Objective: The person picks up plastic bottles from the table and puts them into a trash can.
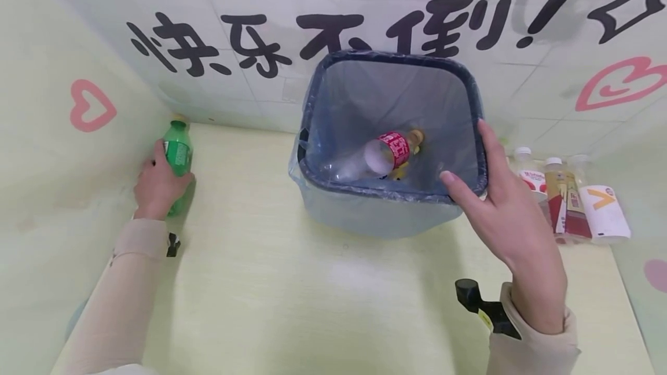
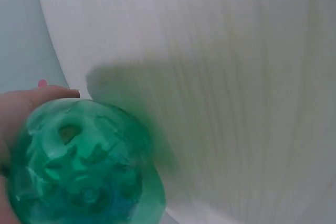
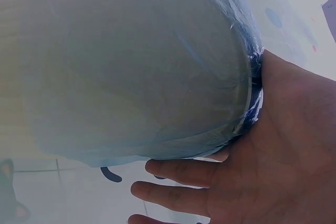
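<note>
Hands (image 1: 162, 187) (image 1: 513, 224) grip, left a green bottle (image 1: 179, 154), right a bin (image 1: 385, 58) holding a clear bottle (image 1: 392, 151)

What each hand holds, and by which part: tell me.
Left hand: the green bottle, by its body. Right hand: the bag-lined bin, by its rim, at the near right corner.

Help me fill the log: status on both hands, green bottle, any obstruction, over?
Left hand gripping green bottle. Right hand holding bin by rim. Red-labelled bottle inside bin. Nothing visibly blocking between green bottle and bin.
</note>
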Motion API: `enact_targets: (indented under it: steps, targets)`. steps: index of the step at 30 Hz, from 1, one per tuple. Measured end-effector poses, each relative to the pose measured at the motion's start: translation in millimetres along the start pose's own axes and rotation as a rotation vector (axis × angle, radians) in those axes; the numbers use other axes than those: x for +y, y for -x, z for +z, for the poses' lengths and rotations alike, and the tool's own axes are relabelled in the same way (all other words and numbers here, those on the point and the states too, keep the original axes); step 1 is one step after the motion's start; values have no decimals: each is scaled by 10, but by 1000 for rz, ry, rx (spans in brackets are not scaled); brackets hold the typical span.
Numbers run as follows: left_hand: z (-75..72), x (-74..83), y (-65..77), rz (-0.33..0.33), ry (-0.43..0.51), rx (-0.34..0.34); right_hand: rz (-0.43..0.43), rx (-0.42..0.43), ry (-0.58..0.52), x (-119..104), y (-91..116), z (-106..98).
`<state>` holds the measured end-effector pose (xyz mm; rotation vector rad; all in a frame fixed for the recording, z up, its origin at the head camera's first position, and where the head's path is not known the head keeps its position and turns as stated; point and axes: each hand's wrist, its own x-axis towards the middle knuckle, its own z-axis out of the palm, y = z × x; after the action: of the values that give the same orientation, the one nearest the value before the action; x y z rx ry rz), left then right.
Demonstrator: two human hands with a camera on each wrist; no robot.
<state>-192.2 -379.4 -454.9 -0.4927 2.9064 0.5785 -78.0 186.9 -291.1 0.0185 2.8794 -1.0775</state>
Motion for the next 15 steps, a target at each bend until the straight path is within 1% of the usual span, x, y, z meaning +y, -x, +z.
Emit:
enact_targets:
  steps: [6, 11, 15]
  targets:
    - [11, -26, 6, 4, -7, 30, 10, -2, 3, -4, 8, 10]
    - [-8, -29, 9, 11, 29, 21, 20, -8, -9, -7, 14, 6]
    - [-51, 8, 4, 30, 82, 15, 17, -4, -12, -7, 2, -1]
